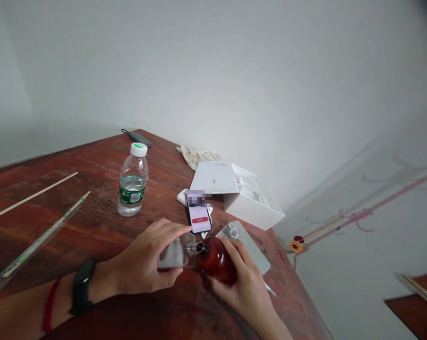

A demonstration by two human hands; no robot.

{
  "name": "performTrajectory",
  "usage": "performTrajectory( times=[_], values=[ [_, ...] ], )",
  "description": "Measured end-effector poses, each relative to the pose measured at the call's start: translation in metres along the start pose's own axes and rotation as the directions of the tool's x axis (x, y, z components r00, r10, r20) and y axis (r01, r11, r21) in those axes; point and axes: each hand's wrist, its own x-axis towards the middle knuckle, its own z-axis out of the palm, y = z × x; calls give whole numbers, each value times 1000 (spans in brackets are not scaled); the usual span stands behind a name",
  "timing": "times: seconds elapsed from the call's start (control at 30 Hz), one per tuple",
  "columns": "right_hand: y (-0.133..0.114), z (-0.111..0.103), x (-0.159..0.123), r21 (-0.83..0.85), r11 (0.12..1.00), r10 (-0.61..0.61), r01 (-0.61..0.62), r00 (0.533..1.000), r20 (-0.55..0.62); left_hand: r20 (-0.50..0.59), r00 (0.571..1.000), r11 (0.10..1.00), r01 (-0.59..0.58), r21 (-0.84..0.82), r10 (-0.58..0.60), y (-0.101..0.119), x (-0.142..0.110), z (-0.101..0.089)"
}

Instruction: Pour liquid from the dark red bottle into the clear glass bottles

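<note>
My left hand [148, 262] is closed around a small clear glass bottle [176, 253] that lies on its side, neck pointing right. My right hand [243, 283] grips a dark red round bottle [215, 259], tilted so its mouth meets the clear bottle's neck. Both are held just above the reddish wooden table [93, 222]. A black band and a red string are on my left wrist. A phone [198, 216] with a lit screen leans right behind the bottles.
A plastic water bottle [132, 185] with a green label stands at centre left. An open white box [240, 191] sits behind the phone, a grey flat case [252, 250] by my right hand. Thin sticks [36, 193] lie left. A cloth [197, 156] and dark device [139, 137] rest at the far edge.
</note>
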Motion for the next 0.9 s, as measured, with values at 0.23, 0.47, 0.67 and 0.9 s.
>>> performTrajectory(
  times=[0.23,0.47,0.67,0.9],
  values=[
    [0,-4,-1,-54,998,-32,32,999,10,28,999,999,15,-29,-14,-3,0,0],
    [1,-6,0,-84,996,-40,40,999,1,57,996,996,67,-53,-64,-6,-2,3],
    [-3,-8,-1,-116,993,-10,9,1000,-6,66,996,996,63,-62,-59,-8,-1,2],
    [-7,-12,-1,-122,993,-11,10,1000,0,85,993,993,93,-78,-86,-4,0,2]
  ],
)
